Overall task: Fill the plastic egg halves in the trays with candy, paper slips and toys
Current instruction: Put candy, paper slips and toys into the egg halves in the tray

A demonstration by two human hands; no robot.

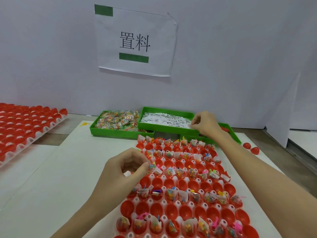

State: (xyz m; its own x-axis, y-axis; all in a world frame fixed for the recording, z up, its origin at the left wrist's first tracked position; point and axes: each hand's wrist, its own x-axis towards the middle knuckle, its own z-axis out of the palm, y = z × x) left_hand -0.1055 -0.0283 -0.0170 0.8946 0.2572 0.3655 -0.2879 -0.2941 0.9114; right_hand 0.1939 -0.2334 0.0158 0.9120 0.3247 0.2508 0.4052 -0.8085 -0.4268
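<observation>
Behind the egg tray [171,202], the right hand [205,123] pinches at paper slips [163,120] in their green bin; the left hand [127,166] pinches slips at the tray's left edge, nearer the unfilled egg halves [169,182].

Glossy red plastic egg halves [169,183] catch the light, smooth and shiny, seated in a milky, translucent white moulded plastic tray [164,202]. Clear crinkly film candy packets [118,120] glint in a bright green hard-plastic bin [120,133]; beside it, matt white printed paper slips [164,120] heap in another green plastic bin [166,127]. Small toys [237,225] look like smooth pink plastic. Matt white sheeting covers the counter [68,169]. On the matt pale wall [240,48] hangs a slightly creased white paper sign [135,42].
</observation>
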